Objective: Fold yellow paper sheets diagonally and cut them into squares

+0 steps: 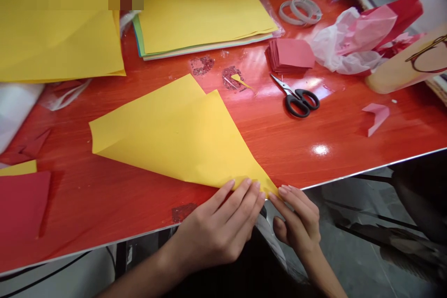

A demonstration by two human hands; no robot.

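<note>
A large sheet of yellow paper (174, 135) lies on the red table, rolled or folded so that it narrows to a point at the front edge. My left hand (220, 223) rests on its narrow end with the fingers stretched out flat on the paper; its thumb is hidden. At the pointed tip, the fingertips of my right hand (300, 214) close on the paper, while a thumb shows curled below the edge. The wide end of the paper faces away to the left. Black-handled scissors (296, 98) lie beyond it to the right.
Stacked yellow and coloured sheets (209, 18) lie at the back, near tape rolls (301, 10) and red paper squares (291, 53). More yellow paper (59, 37) is at left, red paper (23, 205) at front left. A wrapped bundle (363, 32) and tumbler (408, 63) stand right.
</note>
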